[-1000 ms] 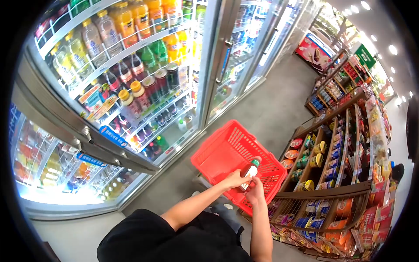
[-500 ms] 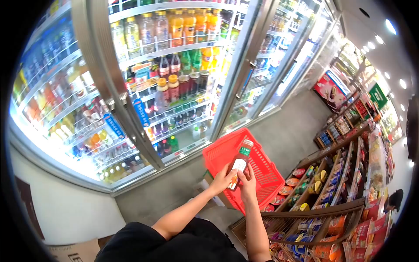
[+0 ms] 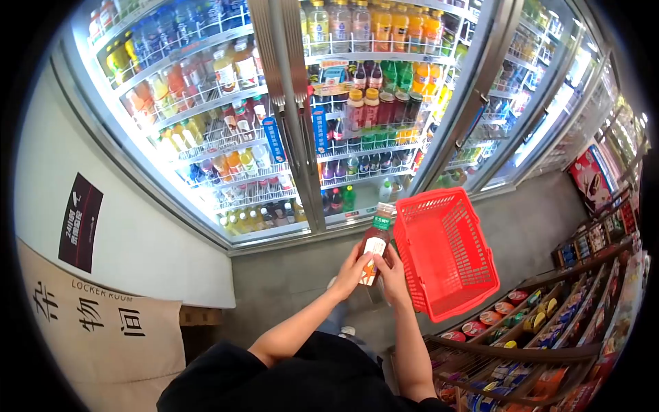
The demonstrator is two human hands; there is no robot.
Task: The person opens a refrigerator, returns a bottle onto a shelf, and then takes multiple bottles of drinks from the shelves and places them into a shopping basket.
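Observation:
Both my hands hold a bottle of dark reddish-brown drink (image 3: 375, 246) in front of me, with a green neck label and a white label on its body. My left hand (image 3: 351, 270) is closed on its left side, thumb on the white label. From the right, my right hand (image 3: 393, 275) wraps the lower part, thumb also in front. The bottle leans slightly, cap away from me. Just right of the bottle is a red plastic shopping basket (image 3: 445, 254) with slotted walls; what supports it cannot be made out.
Glass-door drink fridges (image 3: 309, 137) full of bottles stand ahead, with long metal handles. On the right, snack shelves (image 3: 542, 323) hold cups and packets. A beige curtain (image 3: 103, 329) marked "locker room" hangs at left, below a white wall (image 3: 158, 233). Grey floor (image 3: 274, 275) lies between.
My view has turned left, bringing the curtain and wall sign into sight. The basket now appears right of my hands instead of behind them. Both hands still hold the bottle.

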